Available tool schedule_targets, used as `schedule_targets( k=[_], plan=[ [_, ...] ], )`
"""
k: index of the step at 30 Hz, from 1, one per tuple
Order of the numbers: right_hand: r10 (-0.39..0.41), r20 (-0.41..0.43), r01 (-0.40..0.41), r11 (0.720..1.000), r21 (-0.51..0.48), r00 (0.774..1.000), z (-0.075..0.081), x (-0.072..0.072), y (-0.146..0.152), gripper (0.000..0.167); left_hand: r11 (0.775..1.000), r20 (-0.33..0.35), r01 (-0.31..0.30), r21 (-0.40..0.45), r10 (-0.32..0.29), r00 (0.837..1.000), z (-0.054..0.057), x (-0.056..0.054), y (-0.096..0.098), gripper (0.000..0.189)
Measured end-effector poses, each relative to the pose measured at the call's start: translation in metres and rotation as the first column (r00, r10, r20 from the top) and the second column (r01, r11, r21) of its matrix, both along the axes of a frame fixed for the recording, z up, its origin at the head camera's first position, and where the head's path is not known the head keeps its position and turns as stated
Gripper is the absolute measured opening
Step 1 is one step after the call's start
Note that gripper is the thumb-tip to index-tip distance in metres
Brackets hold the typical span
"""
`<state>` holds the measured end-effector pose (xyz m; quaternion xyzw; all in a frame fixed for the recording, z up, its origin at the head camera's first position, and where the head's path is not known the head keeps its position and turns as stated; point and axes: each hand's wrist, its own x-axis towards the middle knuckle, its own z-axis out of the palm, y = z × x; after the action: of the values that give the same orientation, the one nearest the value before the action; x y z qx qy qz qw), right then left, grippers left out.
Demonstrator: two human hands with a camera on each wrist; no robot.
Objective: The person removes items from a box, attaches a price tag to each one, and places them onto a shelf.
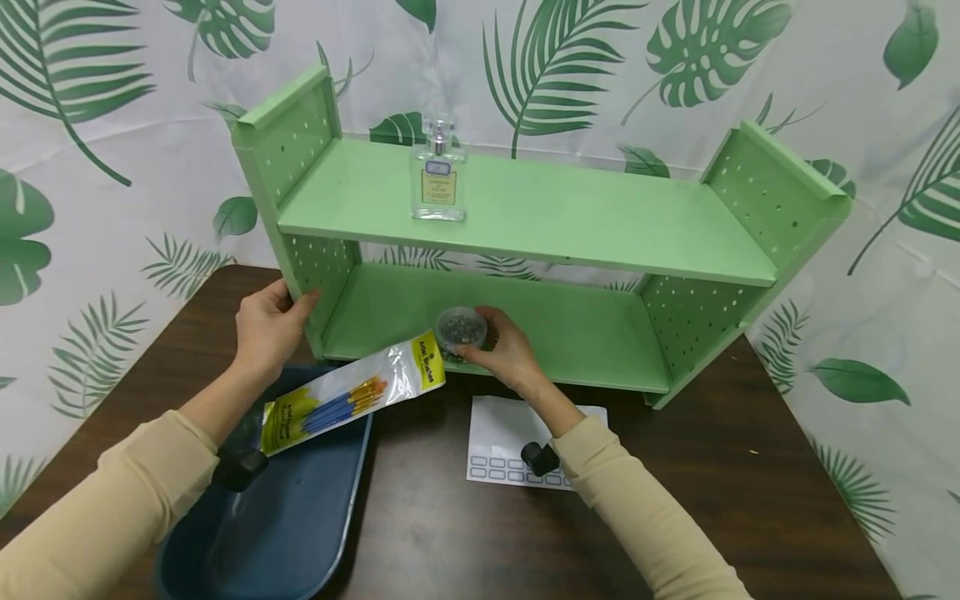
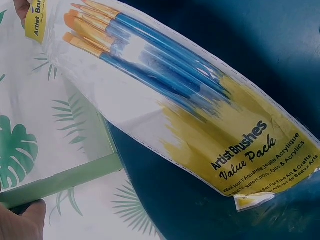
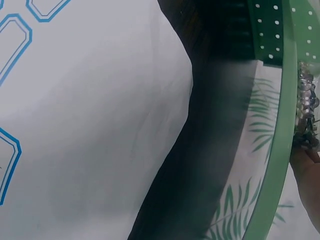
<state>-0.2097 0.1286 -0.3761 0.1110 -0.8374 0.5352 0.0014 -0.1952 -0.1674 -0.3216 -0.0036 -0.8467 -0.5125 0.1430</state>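
Observation:
My left hand [image 1: 266, 329] grips the front edge of the left side panel of a green two-tier shelf [image 1: 480, 283]. With my right hand [image 1: 506, 346] I hold a small round clear tub [image 1: 461, 327] of shiny little pieces at the front of the lower tier, fingers and thumb around its side. A pack of artist brushes [image 1: 352, 392] with blue handles lies slanted over a dark blue tray [image 1: 337, 533], its upper end close beside the tub. In the left wrist view, the pack [image 2: 165, 85] fills the middle, with part of my left hand [image 2: 22, 222] at the panel edge.
A glass perfume bottle [image 1: 438, 179] stands on the upper tier, left of the middle. On the brown table [image 1: 420, 500], a white label sheet [image 1: 498, 425] lies under my right forearm. Behind the shelf hangs a leaf-print cloth [image 1: 570, 75].

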Motion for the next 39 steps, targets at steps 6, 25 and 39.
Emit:
schedule_targets(
  k=[6, 25, 39],
  plan=[
    [0.026, 0.024, -0.025, 0.999, -0.037, 0.999, 0.0006, 0.0003, 0.0016, 0.071, 1.0, 0.003, -0.005, -0.012, 0.005, 1.0, 0.0004, 0.0, -0.0003, 0.041],
    [0.042, 0.029, -0.041, 0.999, -0.034, 0.999, -0.0001, -0.0011, 0.005, 0.071, 1.0, -0.009, -0.008, -0.011, 0.008, 1.0, 0.0009, -0.0008, -0.0005, 0.04],
    [0.05, 0.031, -0.049, 0.998, -0.047, 0.998, 0.0003, 0.0025, 0.0049, 0.071, 1.0, 0.032, 0.002, -0.007, -0.001, 0.999, 0.0019, 0.0012, -0.0016, 0.043]
  ],
)
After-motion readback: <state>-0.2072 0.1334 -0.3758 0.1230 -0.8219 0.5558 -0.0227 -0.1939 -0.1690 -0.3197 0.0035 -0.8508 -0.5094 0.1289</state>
